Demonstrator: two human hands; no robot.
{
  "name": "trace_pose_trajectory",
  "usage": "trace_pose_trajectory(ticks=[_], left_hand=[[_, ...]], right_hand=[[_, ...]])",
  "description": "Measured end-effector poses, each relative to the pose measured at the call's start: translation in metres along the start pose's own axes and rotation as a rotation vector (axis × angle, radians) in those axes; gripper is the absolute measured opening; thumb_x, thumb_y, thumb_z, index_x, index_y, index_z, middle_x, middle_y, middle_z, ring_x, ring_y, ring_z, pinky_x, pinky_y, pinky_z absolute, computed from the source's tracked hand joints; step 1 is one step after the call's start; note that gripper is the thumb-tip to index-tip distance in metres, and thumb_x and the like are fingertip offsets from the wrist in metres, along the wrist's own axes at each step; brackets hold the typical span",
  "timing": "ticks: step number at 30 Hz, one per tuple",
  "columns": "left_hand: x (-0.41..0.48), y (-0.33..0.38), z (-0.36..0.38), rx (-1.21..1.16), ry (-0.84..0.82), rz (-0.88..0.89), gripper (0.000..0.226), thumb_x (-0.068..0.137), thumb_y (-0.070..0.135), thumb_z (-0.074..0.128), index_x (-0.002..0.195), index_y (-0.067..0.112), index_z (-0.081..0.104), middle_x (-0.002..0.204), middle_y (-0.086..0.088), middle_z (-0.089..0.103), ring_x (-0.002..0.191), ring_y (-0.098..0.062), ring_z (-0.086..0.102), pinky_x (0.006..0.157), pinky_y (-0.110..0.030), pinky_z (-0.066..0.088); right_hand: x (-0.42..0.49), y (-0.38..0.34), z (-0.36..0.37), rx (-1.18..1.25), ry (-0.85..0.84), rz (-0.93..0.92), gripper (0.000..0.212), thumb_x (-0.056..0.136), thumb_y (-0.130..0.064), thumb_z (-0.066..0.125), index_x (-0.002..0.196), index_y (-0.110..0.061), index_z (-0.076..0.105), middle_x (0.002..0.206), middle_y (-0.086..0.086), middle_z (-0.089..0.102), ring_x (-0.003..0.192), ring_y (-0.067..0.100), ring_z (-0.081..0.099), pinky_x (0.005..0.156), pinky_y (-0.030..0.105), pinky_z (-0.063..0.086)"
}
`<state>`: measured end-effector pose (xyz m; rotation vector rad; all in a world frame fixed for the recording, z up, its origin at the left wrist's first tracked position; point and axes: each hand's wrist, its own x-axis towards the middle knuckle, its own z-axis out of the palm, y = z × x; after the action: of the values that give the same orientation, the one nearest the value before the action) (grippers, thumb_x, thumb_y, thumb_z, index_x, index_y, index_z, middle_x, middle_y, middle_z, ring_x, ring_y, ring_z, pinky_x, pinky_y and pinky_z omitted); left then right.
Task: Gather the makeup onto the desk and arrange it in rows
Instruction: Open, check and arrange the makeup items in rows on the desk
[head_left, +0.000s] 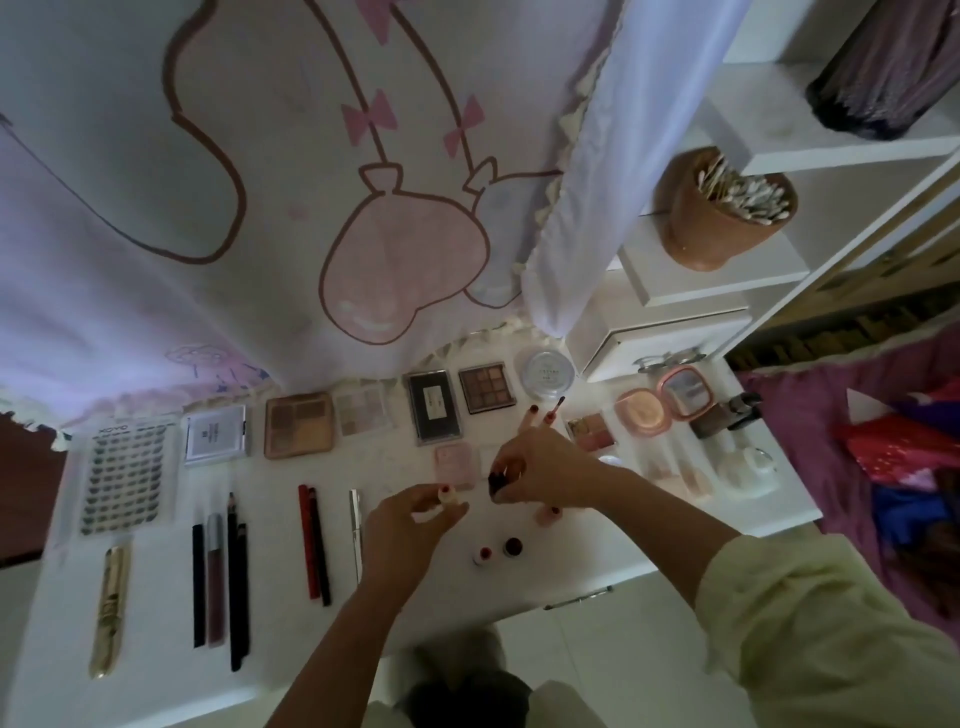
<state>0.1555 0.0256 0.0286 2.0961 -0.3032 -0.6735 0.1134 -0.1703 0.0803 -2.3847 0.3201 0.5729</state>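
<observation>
1. Where the white desk (156, 649) starts at the far left, a clear sheet of false lashes (124, 478) lies in the back row. A gold ribbed tube (110, 608) lies in front of it, well apart from both hands.
2. Further right, a silver square compact (217, 434) and a tan eyeshadow palette (297, 425) sit at the back. In front of them lie a mauve gloss tube (214, 579), black pencils (239, 582), two red pencils (313, 543) and a slim silver pen (356, 535), side by side.
3. The left hand (410, 525) hovers just right of the silver pen, thumb and fingertips pinching a small cream bottle (449, 496) above the desk.
4. Behind that hand lie a black rectangular palette (435, 408) and a pale pink square compact (453, 462).
5. A small white pot with a red top (484, 555) and a darker red pot (513, 545) stand just beside each other between the forearms, nearer the person than either hand.
6. The right hand (540, 470), close to the left one, curls its fingers round a small dark red bottle (497, 480). The two held bottles are near each other but apart.
7. Beyond the right hand lie a brown nine-pan palette (488, 387) and a round clear jar (548, 371).
8. At the right end are two round pink compacts (641, 410) and a clear organiser tray (717, 467).
</observation>
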Motion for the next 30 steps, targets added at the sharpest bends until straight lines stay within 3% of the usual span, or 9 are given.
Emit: trace_pose_trajectory(ticks=[3,5,7,12,16,18,22,30], left_hand=[[0.000,-0.005,0.010,0.051,0.028,-0.014,0.023,0.081,0.035,0.074,0.103,0.029,0.069,0.089,0.020,0.061,0.077,0.009,0.054,0.075,-0.013,0.040],[0.001,-0.006,0.013,0.065,0.037,-0.008,0.009,0.082,0.032,0.073,0.086,0.034,0.066,0.076,0.025,0.057,0.070,0.008,0.053,0.074,-0.014,0.044],[0.001,-0.008,0.016,0.064,0.044,-0.020,0.011,0.082,0.031,0.073,0.081,0.036,0.063,0.073,0.025,0.056,0.067,0.007,0.052,0.072,-0.011,0.042],[0.002,-0.023,0.023,0.069,0.078,-0.019,0.019,0.081,0.034,0.074,0.098,0.026,0.074,0.089,0.015,0.068,0.074,0.007,0.057,0.068,-0.006,0.036],[0.005,-0.031,0.026,0.110,0.067,-0.054,0.025,0.081,0.043,0.071,0.101,0.028,0.072,0.101,0.011,0.069,0.089,-0.006,0.060,0.079,-0.020,0.044],[0.004,-0.030,0.027,0.146,0.071,-0.055,0.028,0.081,0.041,0.071,0.104,0.025,0.070,0.106,0.010,0.065,0.097,-0.009,0.056,0.081,-0.022,0.039],[0.003,-0.027,0.029,0.174,0.088,-0.045,0.033,0.082,0.038,0.072,0.110,0.021,0.069,0.107,0.007,0.058,0.098,-0.006,0.045,0.081,-0.018,0.030],[0.004,-0.027,0.034,0.219,0.057,-0.025,0.039,0.082,0.042,0.070,0.115,0.021,0.068,0.112,0.004,0.058,0.096,-0.003,0.038,0.071,-0.008,0.025]], right_hand=[[0.011,0.005,0.015,-0.127,-0.057,0.001,0.026,0.083,-0.024,0.073,0.106,-0.013,0.071,0.104,0.002,0.067,0.092,0.015,0.062,0.084,0.026,0.048],[0.016,0.006,0.023,-0.199,-0.077,-0.017,0.025,0.085,-0.026,0.070,0.108,-0.014,0.070,0.106,0.002,0.066,0.091,0.013,0.059,0.081,0.023,0.044],[0.019,0.008,0.029,-0.249,-0.082,-0.030,0.025,0.087,-0.027,0.068,0.108,-0.014,0.069,0.105,0.002,0.066,0.089,0.013,0.057,0.078,0.023,0.042],[0.027,0.013,0.038,-0.385,-0.064,-0.058,0.031,0.089,-0.032,0.066,0.116,-0.018,0.066,0.113,0.003,0.061,0.103,0.020,0.057,0.082,0.028,0.042],[0.031,0.013,0.041,-0.515,-0.074,-0.117,0.028,0.090,-0.030,0.064,0.112,-0.013,0.066,0.109,0.007,0.060,0.100,0.022,0.057,0.081,0.032,0.045],[0.031,0.015,0.042,-0.559,-0.065,-0.141,0.027,0.091,-0.029,0.062,0.110,-0.011,0.065,0.107,0.008,0.060,0.099,0.023,0.057,0.079,0.033,0.047],[0.029,0.020,0.043,-0.583,-0.053,-0.157,0.027,0.091,-0.030,0.060,0.109,-0.010,0.065,0.105,0.008,0.059,0.098,0.022,0.056,0.071,0.029,0.039],[0.028,0.020,0.042,-0.655,-0.050,-0.240,0.024,0.090,-0.027,0.059,0.104,-0.008,0.066,0.100,0.007,0.061,0.098,0.022,0.053,0.074,0.031,0.040]])
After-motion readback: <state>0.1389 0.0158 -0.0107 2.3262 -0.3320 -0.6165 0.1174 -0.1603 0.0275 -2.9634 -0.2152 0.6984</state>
